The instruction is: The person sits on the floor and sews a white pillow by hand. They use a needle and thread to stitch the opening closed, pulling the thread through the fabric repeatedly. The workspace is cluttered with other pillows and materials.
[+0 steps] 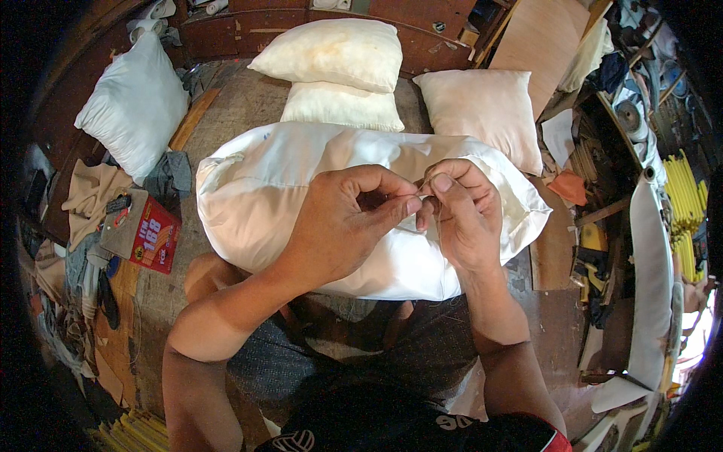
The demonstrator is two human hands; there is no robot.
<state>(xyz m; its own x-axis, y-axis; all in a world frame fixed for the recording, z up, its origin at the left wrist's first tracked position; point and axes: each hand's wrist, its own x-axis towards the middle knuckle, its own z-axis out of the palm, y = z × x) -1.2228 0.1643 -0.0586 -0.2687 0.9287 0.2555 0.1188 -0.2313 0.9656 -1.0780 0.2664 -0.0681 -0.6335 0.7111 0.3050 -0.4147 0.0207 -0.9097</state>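
A large white stuffed pillow point(248, 207) lies across in front of me, its cloth gathered and folded at the right end. Above it, my left hand point(339, 222) is closed, thumb and forefinger pinched together. My right hand point(468, 218) is closed just beside it, thumb against the fingers, and the fingertips of both hands nearly meet. Between them runs a thin white thread point(423, 197), pinched at the fingertips. Whether a needle is there too is too small to tell.
Two stacked cream pillows point(331, 56) lie beyond the large one. Another pale pillow point(482, 109) is at the far right, and a white one point(139, 105) leans at the far left. A red and grey box point(143, 230) and cloth scraps point(94, 192) are on the left.
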